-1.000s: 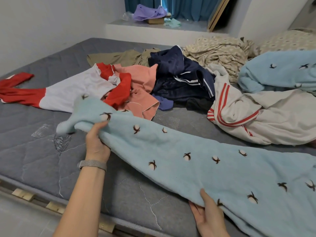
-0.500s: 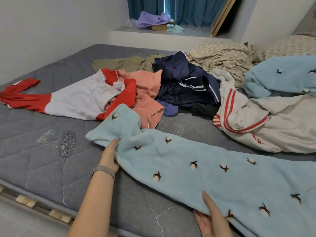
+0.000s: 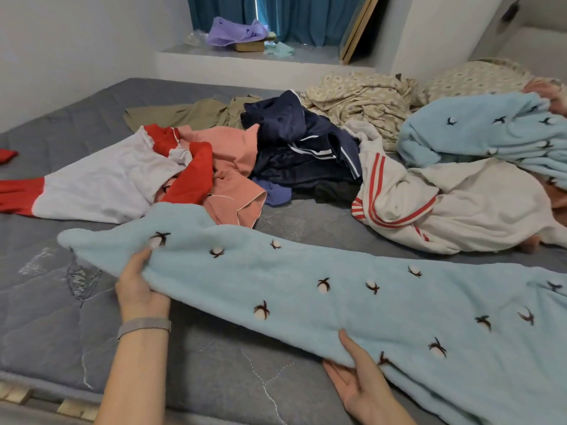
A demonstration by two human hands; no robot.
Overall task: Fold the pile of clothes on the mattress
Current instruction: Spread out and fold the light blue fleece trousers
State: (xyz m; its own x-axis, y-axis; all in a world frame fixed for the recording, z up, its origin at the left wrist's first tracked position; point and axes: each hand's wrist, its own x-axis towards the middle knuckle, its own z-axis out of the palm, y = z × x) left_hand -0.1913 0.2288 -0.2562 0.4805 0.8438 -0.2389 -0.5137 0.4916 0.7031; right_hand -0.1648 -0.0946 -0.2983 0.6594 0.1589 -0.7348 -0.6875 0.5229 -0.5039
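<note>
A long light-blue fleece garment [image 3: 306, 289] with small cotton-flower marks stretches across the near part of the grey mattress [image 3: 61, 332]. My left hand [image 3: 139, 286] grips its left end, thumb on top and fingers tucked under the cloth. My right hand [image 3: 359, 384] holds the near edge lower right, thumb on the fleece, fingers beneath. Behind lies the unfolded pile: a white and red top [image 3: 113, 182], a salmon piece [image 3: 236, 173], navy clothes [image 3: 300, 148] and a cream garment with red stripes [image 3: 445, 204].
A second light-blue fleece piece [image 3: 478, 130] lies bunched at the right, with patterned bedding [image 3: 362, 99] behind it. An olive garment [image 3: 190, 111] lies flat at the back. A ledge [image 3: 245, 56] by teal curtains holds purple cloth. Wooden slats [image 3: 18, 394] show at the mattress's near edge.
My left hand has carried the fleece's left end further left and up, stretching it out again. My right hand keeps its hold on the near edge.
</note>
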